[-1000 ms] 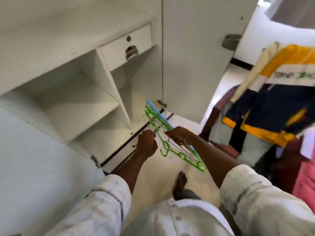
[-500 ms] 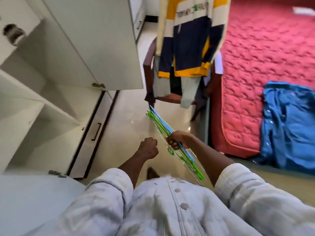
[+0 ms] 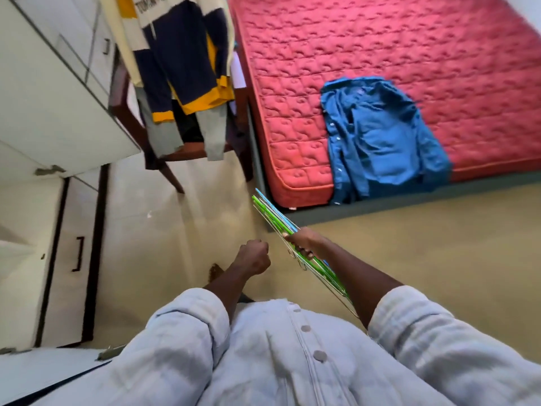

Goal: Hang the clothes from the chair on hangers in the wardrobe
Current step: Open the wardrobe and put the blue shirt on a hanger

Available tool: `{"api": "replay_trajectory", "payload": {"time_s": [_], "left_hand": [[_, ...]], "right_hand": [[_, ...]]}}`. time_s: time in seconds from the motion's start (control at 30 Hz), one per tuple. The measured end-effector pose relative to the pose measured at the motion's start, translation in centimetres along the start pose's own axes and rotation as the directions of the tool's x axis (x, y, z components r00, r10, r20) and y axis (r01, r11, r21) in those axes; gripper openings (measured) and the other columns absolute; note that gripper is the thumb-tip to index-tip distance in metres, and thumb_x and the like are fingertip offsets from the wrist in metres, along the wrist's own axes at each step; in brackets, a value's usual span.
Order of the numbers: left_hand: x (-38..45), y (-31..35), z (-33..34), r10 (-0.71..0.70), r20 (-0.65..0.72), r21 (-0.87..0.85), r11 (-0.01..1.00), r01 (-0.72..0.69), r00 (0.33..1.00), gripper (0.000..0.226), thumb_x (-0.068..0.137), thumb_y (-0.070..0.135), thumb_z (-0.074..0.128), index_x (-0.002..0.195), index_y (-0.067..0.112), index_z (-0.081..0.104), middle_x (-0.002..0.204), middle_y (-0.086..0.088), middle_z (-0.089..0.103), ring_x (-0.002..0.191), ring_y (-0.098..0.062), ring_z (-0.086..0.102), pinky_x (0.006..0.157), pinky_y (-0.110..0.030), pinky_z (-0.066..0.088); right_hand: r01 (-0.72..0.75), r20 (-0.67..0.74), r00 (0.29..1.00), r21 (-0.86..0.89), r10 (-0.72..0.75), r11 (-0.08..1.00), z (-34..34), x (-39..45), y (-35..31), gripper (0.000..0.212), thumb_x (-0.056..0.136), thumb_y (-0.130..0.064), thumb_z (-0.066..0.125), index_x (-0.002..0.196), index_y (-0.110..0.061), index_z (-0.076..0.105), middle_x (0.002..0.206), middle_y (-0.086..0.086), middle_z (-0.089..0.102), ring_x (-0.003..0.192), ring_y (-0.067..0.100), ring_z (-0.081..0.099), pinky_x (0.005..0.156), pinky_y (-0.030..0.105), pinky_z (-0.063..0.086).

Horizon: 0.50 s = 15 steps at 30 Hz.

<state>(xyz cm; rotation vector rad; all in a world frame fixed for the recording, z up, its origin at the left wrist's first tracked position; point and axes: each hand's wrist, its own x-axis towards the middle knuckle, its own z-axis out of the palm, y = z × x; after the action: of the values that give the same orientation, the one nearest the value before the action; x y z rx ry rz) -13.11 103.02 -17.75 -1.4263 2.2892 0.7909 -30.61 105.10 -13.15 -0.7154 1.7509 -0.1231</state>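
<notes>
A person's right hand (image 3: pixel 306 244) grips a bundle of green and blue hangers (image 3: pixel 273 216) near the corner of the red mattress (image 3: pixel 380 48), while the left hand (image 3: pixel 253 257) is curled into a fist holding nothing. Clothes (image 3: pixel 181 63) hang over the chair (image 3: pixel 123 109) left of the mattress, beside the white wardrobe (image 3: pixel 44 92); a blue shirt (image 3: pixel 377 136) lies on the mattress.

red quilted mattress (image 3: pixel 409 54) on a dark bed base (image 3: pixel 409 200), blue shirt (image 3: pixel 380 136) spread flat near its front edge with the hem hanging over, wooden chair (image 3: pixel 187 153) on the beige floor (image 3: pixel 439 259) just left of the bed, striped sweater (image 3: pixel 181 54) and grey clothes (image 3: pixel 164 136) draped over it
</notes>
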Motion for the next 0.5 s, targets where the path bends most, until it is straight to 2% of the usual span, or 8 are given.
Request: {"api": "replay_trajectory", "payload": {"time_s": [0.1,0.2,0.27,0.4,0.5], "left_hand": [[0.8,5.5,0.8,0.042,0.015,0.057,0.997,-0.043,0.999,0.024,0.088,0.015,0.047,0.103,0.008,0.064,0.114,-0.016,0.061,0.105,-0.036,0.058,0.085,-0.037,0.047],[2.7,10.3,0.3,0.082,0.008,0.082,0.993,-0.083,0.997,0.022,0.086,0.014,0.049,0.097,0.006,0.066,0.11,-0.015,0.064,0.102,-0.035,0.06,0.08,-0.036,0.049],[4.5,13.2,0.0,0.098,0.011,0.079,0.992,-0.098,0.995,0.023,0.085,0.015,0.049,0.097,0.007,0.067,0.111,-0.014,0.064,0.104,-0.035,0.06,0.081,-0.038,0.05],[8.8,18.5,-0.6,0.084,0.051,0.066,0.994,-0.087,0.995,0.024,0.086,0.018,0.049,0.101,0.011,0.067,0.115,-0.011,0.063,0.109,-0.034,0.059,0.086,-0.039,0.049],[13.5,22.6,-0.8,0.096,0.062,0.067,0.993,-0.1,0.993,0.026,0.083,0.019,0.049,0.099,0.01,0.068,0.114,-0.013,0.066,0.107,-0.035,0.061,0.085,-0.038,0.052]], "right_hand": [[-0.013,-0.057,0.998,0.049,0.016,0.999,-3.6,-1.2,5.1,0.037,0.094,-0.044,0.06,0.073,-0.017,0.045,0.062,0.002,0.04,0.046,0.011,0.027,0.044,0.019,0.021],[-0.017,-0.089,0.996,0.036,0.021,0.999,-7.6,-1.8,9.0,0.033,0.094,-0.045,0.059,0.087,-0.013,0.054,0.069,0.002,0.048,0.051,0.011,0.035,0.047,0.023,0.029],[-0.012,-0.116,0.993,0.04,0.017,0.999,-10.6,-1.8,11.0,0.034,0.093,-0.046,0.058,0.095,-0.012,0.056,0.071,0.002,0.049,0.054,0.011,0.038,0.049,0.024,0.031],[0.002,-0.168,0.986,0.026,0.003,1.0,-17.2,-0.8,13.1,0.037,0.093,-0.048,0.058,0.099,-0.011,0.058,0.07,0.001,0.051,0.056,0.013,0.042,0.05,0.025,0.035],[0.001,-0.193,0.981,0.022,0.003,1.0,-23.3,1.0,14.1,0.041,0.094,-0.051,0.056,0.093,-0.009,0.058,0.073,0.002,0.055,0.061,0.014,0.045,0.055,0.027,0.038]]}}
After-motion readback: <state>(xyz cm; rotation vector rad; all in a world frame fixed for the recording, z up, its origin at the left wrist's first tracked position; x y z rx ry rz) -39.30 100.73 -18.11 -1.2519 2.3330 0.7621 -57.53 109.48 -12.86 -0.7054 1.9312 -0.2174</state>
